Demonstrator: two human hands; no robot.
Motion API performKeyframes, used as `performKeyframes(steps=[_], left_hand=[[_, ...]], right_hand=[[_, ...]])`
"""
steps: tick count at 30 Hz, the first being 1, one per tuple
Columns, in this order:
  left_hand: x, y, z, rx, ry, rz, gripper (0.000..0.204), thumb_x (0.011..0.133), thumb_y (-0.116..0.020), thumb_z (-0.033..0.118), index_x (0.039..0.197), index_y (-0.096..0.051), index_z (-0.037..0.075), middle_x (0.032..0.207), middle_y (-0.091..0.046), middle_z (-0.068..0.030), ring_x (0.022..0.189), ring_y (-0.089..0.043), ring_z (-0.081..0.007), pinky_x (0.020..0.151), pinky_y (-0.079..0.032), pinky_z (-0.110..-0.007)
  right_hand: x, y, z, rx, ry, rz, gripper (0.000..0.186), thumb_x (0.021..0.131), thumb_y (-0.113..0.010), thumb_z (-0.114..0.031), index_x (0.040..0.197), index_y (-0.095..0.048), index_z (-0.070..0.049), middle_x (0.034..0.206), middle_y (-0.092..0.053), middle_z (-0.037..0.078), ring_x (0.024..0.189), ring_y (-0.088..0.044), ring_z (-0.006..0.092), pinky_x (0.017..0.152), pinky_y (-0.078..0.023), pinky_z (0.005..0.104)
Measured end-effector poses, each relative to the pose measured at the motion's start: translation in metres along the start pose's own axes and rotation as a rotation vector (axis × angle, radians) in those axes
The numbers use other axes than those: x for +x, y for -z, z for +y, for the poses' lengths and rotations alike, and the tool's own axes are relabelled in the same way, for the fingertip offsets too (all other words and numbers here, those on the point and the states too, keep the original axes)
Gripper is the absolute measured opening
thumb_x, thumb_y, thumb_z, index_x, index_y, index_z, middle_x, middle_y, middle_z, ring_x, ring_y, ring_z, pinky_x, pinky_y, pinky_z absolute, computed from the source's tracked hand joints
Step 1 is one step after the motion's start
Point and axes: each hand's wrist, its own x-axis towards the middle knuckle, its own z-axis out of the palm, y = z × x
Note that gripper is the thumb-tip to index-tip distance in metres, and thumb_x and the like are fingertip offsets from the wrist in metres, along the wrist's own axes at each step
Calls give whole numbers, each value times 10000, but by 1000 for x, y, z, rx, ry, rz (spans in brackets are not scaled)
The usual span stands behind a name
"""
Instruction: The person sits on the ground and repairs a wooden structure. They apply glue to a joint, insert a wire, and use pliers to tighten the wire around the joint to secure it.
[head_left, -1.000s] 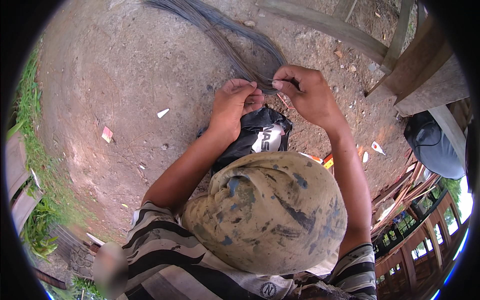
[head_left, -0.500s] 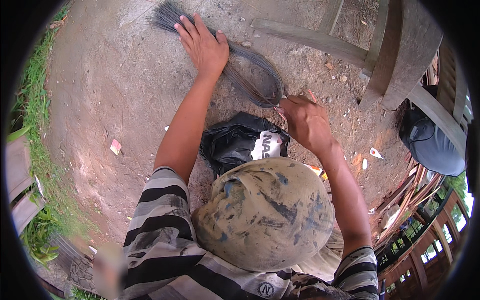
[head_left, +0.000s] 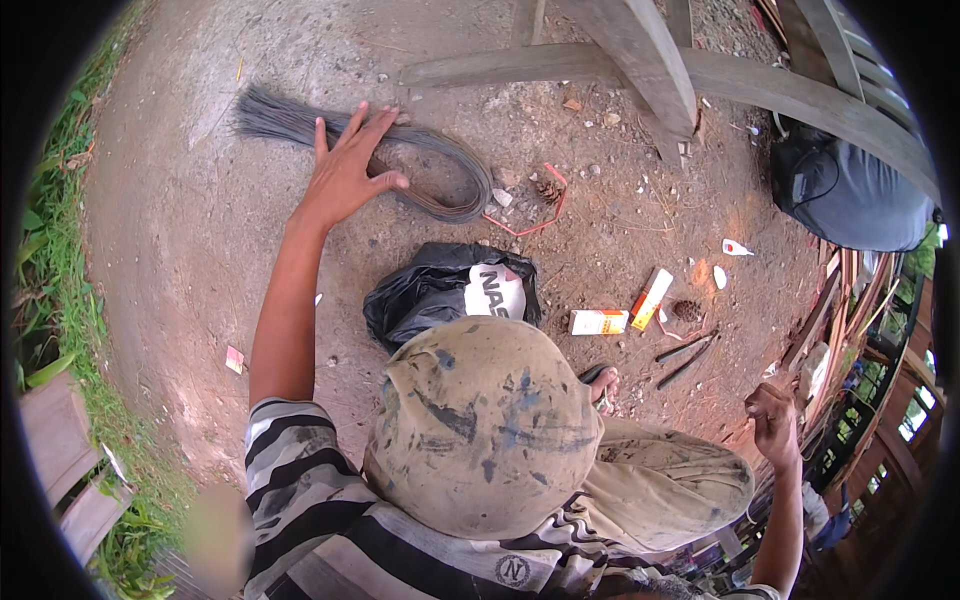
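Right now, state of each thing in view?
Wire, looped, loose ends splayed
Left hand, open, spread over the wire
Right hand, curled, away from the wire; can't tell if it holds anything
Black bag, crumpled
Red strip, bent
Pliers, handles apart
Boxes, two, lying down

The wire bundle (head_left: 275,115) looked dull grey to me, the bag (head_left: 415,290) black and white, the shirt (head_left: 300,540) black-and-grey striped, the tan trousers (head_left: 490,420) blotched blue-black.
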Motion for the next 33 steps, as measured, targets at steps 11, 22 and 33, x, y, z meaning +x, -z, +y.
performKeyframes(steps=[11, 22, 33], left_hand=[[-11, 55, -11, 297, -238, -99, 1061, 608, -927, 364, 1504, -450, 55, 1423, -570, -138, 1393, -484, -307, 1246, -270, -498], [-118, 107, -9, -528, 421, -73, 555, 1029, -615, 512, 1051, -729, -31, 967, -762, -111, 927, -723, -248, 912, -554, -383], [-77, 105, 153, -2279, 39, 415, 771, 908, -720, 566, 1472, -483, 98, 1281, -656, -137, 1252, -625, -282, 1083, -507, -445]], right_hand=[[-40, 45, -71, 87, -12, 359, 433, 1012, -615, -406, 765, -669, -54, 663, -633, 50, 553, -590, 212, 579, -432, 352], [0, 110, -195, 102, 136, 558, 412, 984, -659, -400, 716, -637, -88, 654, -632, 12, 583, -531, 168, 611, -414, 328], [236, -105, -259, 962, 600, 160, 245, 1069, -576, -185, 921, -627, 4, 708, -651, 123, 580, -626, 195, 554, -472, 326]])
